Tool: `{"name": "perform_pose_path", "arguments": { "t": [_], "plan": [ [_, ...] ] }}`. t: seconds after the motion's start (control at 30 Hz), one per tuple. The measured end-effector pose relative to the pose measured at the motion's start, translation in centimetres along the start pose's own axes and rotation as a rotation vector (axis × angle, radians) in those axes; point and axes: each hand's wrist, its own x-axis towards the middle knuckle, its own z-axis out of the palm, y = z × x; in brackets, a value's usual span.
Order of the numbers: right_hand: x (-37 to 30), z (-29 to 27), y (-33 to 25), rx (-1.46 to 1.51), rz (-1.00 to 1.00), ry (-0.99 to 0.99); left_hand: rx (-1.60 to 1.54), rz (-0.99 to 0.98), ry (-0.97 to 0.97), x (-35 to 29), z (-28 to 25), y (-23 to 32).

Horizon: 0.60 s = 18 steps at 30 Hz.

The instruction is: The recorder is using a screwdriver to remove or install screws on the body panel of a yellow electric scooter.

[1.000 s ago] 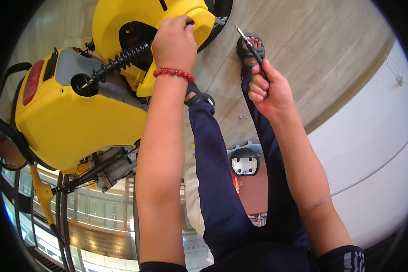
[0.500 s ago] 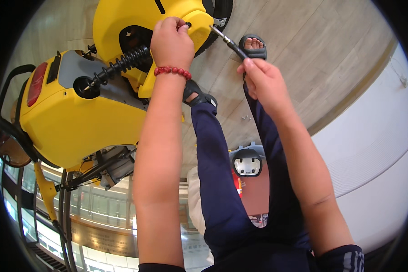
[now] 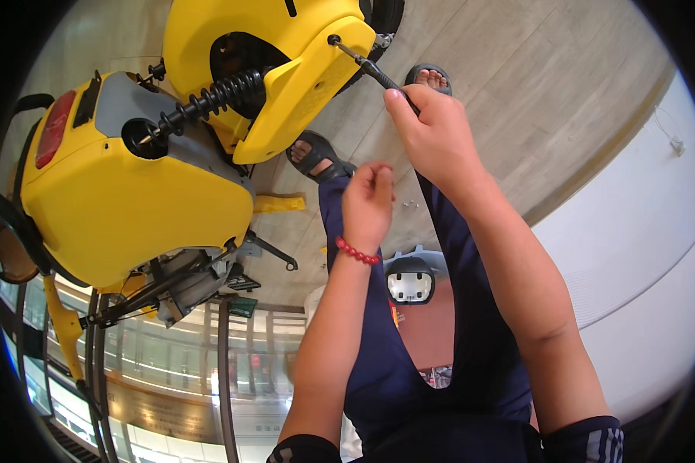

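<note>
My right hand (image 3: pixel 439 127) grips a screwdriver (image 3: pixel 378 76) by its dark textured handle. Its metal shaft points up and left, and the tip meets a dark round screw hole (image 3: pixel 333 40) at the upper end of a yellow arm-shaped cover (image 3: pixel 301 96). That cover lies beside the yellow wheel housing (image 3: pixel 201 46) of a scooter. Below and apart from the cover, my left hand (image 3: pixel 369 202), with a red bead bracelet at the wrist, hangs over my leg. Its fingers are curled in, and whatever they may hold is hidden.
A black coil shock absorber (image 3: pixel 208 102) runs between the wheel housing and the yellow scooter body (image 3: pixel 131 208). On the floor are a yellow strip (image 3: pixel 279 204) and several small metal pieces (image 3: pixel 411 204). A black-rimmed white part (image 3: pixel 409 282) sits between my legs; a white panel stands right.
My left hand has come off the yellow cover and moved down and right, over my leg. The screwdriver tip has shifted left, from the cover's edge into its screw hole.
</note>
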Motion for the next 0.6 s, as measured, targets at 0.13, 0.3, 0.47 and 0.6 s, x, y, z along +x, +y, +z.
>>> {"name": "perform_pose_path", "arguments": {
  "t": [0.13, 0.3, 0.47, 0.6],
  "plan": [
    [-0.1, 0.6, -0.5, -0.229, -0.021, 0.030, -0.057, -0.109, 0.011, -1.0, 1.1, -3.3],
    [-1.0, 2.5, -1.9, -0.553, -0.139, 0.052, -0.116, -0.033, -0.062, -1.1, 1.5, -4.9],
    [-0.7, 2.1, -2.0, 1.324, 0.703, -0.161, -0.258, -0.005, -0.107, 0.3, 1.0, -3.3],
    [-0.7, 1.8, -1.7, 1.513, 0.919, -0.154, -0.379, 0.087, -0.153, 1.8, -0.8, -1.3]
  ]
}}
